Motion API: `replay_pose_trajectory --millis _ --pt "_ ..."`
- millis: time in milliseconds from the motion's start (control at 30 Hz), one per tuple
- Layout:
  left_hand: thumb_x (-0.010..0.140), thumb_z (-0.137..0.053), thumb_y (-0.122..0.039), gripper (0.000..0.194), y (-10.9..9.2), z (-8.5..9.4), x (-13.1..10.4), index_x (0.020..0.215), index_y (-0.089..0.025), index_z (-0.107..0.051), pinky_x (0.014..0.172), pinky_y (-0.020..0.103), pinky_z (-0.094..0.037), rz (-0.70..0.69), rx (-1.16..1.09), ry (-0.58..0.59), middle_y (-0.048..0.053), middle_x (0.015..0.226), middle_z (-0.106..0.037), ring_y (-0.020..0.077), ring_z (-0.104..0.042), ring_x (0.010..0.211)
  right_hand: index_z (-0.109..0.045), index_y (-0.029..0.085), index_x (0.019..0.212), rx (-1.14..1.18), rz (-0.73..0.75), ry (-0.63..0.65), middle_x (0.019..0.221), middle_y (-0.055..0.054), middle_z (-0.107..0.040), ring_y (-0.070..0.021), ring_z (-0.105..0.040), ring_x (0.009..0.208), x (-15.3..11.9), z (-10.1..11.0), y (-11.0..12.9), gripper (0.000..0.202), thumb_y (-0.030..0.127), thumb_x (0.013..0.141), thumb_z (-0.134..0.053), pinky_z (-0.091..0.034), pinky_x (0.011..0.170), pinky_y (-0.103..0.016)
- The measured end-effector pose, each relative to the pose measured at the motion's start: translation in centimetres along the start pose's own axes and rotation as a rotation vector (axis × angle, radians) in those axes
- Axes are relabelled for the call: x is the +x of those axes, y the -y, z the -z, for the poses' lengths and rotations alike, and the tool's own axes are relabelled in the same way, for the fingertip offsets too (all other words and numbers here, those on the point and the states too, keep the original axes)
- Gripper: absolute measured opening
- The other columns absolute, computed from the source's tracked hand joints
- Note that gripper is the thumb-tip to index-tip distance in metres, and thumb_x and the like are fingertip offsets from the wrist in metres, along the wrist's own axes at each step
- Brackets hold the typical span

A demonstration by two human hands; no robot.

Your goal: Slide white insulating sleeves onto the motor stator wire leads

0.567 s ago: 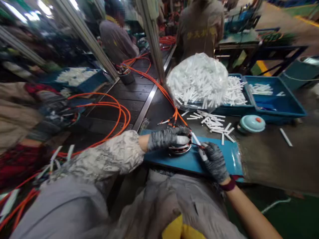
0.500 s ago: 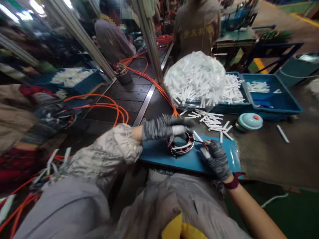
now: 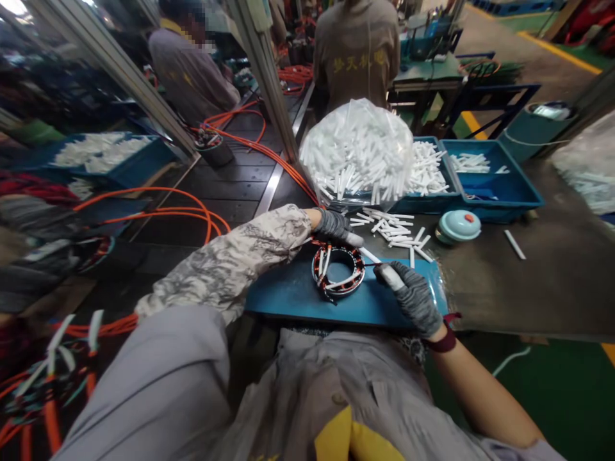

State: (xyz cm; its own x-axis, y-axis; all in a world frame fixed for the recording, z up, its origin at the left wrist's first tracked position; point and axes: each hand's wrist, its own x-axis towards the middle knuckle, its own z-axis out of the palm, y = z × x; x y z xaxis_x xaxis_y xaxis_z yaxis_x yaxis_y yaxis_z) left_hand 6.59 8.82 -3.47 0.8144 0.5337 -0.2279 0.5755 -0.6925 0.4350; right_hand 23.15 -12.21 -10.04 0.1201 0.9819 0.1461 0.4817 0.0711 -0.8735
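A ring-shaped wound part [image 3: 355, 283] with copper-red windings and white sleeves lies on a blue board [image 3: 283, 298]. My left hand [image 3: 336, 227], in a grey glove, is at the ring's upper edge, its fingers pressed together near a white sleeve [image 3: 371, 255]. That sleeve slants out from the ring toward the right. My right hand [image 3: 410, 294], gloved too, pinches the end of a thin dark red wire [image 3: 371, 264] that runs from the ring's right side.
Loose white tubes [image 3: 396, 230] lie behind the board, before a large bag of tubes [image 3: 358, 150] and blue bins [image 3: 514, 186]. A round light-blue container [image 3: 459, 228] stands right. Orange cables [image 3: 283, 160] run left. Other people sit at left and ahead.
The view has shifted, so the scene sits further left. My left hand has drawn back from over the ring to its upper edge, uncovering more of it. My right hand still pinches the wire.
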Motion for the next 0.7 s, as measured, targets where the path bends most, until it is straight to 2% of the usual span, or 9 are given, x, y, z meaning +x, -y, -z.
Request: replay_pose_trajectory --millis 67,100,233,300,400,467,500,600,700 --pt "0.085 -0.077 -0.042 0.029 0.5 1.1 -1.1 0.086 -0.013 -0.077 0.063 0.022 -0.046 -0.033 0.035 0.11 -0.003 0.066 -0.071 0.0105 -0.058 0.059 -0.072 0.023 0.096 -0.159 0.1 -0.054 0.09 -0.006 -0.075 -0.0229 -0.068 0.081 0.4 0.0 -0.6 0.046 0.059 0.101 -0.045 -0.051 0.078 -0.035" --pt "0.085 -0.077 -0.042 0.029 0.9 1.7 -1.9 0.089 -0.014 -0.077 0.066 0.024 -0.046 -0.059 0.089 0.114 -0.001 0.07 -0.073 0.0119 -0.059 0.062 -0.073 0.022 0.097 -0.262 0.163 -0.092 0.091 -0.008 -0.075 -0.024 -0.067 0.082 0.7 0.1 -0.9 0.049 0.06 0.102 -0.043 -0.05 0.078 -0.036" --pt "0.091 -0.068 -0.044 0.029 1.3 2.9 -6.9 0.102 -0.019 -0.078 0.08 0.031 -0.046 -0.153 0.387 -0.052 0.005 0.086 -0.076 0.0196 -0.065 0.081 -0.075 0.019 0.1 -0.655 0.419 -0.164 0.086 -0.01 -0.074 -0.0252 -0.064 0.079 2.5 0.3 -1.1 0.048 0.052 0.104 -0.041 -0.045 0.074 -0.037" --pt "0.095 -0.06 -0.049 0.035 0.7 2.3 -9.5 0.104 -0.02 -0.077 0.082 0.033 -0.046 -0.055 0.455 -0.089 0.007 0.088 -0.076 0.0225 -0.068 0.084 -0.076 0.019 0.102 -0.781 0.525 -0.146 0.084 -0.01 -0.073 -0.0247 -0.062 0.077 3.8 0.4 -0.7 0.042 0.046 0.105 -0.044 -0.042 0.072 -0.036" --pt "0.095 -0.053 -0.058 0.045 -0.5 0.6 -12.4 0.11 -0.022 -0.076 0.075 0.034 -0.048 0.274 0.476 -0.077 0.008 0.085 -0.075 0.0268 -0.07 0.082 -0.076 0.019 0.103 -0.89 0.648 -0.105 0.085 -0.01 -0.073 -0.0244 -0.061 0.078 6.0 0.5 0.1 0.035 0.04 0.104 -0.048 -0.04 0.073 -0.036" --pt "0.094 -0.052 -0.062 0.05 -0.7 -0.3 -13.4 0.119 -0.023 -0.073 0.075 0.036 -0.05 0.445 0.412 -0.022 0.008 0.085 -0.075 0.0294 -0.071 0.082 -0.076 0.019 0.104 -0.918 0.692 -0.06 0.088 -0.01 -0.073 -0.0245 -0.061 0.081 7.3 0.2 0.8 0.032 0.038 0.103 -0.05 -0.041 0.075 -0.036" --pt "0.093 -0.054 -0.063 0.053 -0.5 -0.7 -13.5 0.125 -0.024 -0.07 0.077 0.037 -0.051 0.47 0.346 0.005 0.008 0.088 -0.075 0.03 -0.072 0.086 -0.076 0.019 0.105 -0.917 0.701 -0.031 0.089 -0.01 -0.073 -0.0245 -0.062 0.082 8.0 -0.1 1.2 0.032 0.038 0.103 -0.05 -0.041 0.077 -0.036" --pt "0.088 -0.064 -0.059 0.063 0.8 -1.4 -13.0 0.141 -0.027 -0.057 0.089 0.035 -0.053 0.338 0.045 0.006 0.005 0.11 -0.076 0.0274 -0.071 0.102 -0.075 0.019 0.107 -0.882 0.689 0.069 0.094 -0.011 -0.073 -0.0247 -0.063 0.085 9.4 -1.3 2.1 0.035 0.04 0.104 -0.047 -0.044 0.082 -0.038" --pt "0.089 -0.064 -0.058 0.062 1.9 -1.9 -11.8 0.141 -0.026 -0.056 0.096 0.032 -0.052 0.183 -0.131 -0.098 0.004 0.123 -0.072 0.0249 -0.068 0.11 -0.075 0.018 0.106 -0.809 0.653 0.144 0.095 -0.011 -0.073 -0.0264 -0.064 0.089 10.1 -2.1 2.2 0.036 0.04 0.104 -0.047 -0.046 0.088 -0.041"
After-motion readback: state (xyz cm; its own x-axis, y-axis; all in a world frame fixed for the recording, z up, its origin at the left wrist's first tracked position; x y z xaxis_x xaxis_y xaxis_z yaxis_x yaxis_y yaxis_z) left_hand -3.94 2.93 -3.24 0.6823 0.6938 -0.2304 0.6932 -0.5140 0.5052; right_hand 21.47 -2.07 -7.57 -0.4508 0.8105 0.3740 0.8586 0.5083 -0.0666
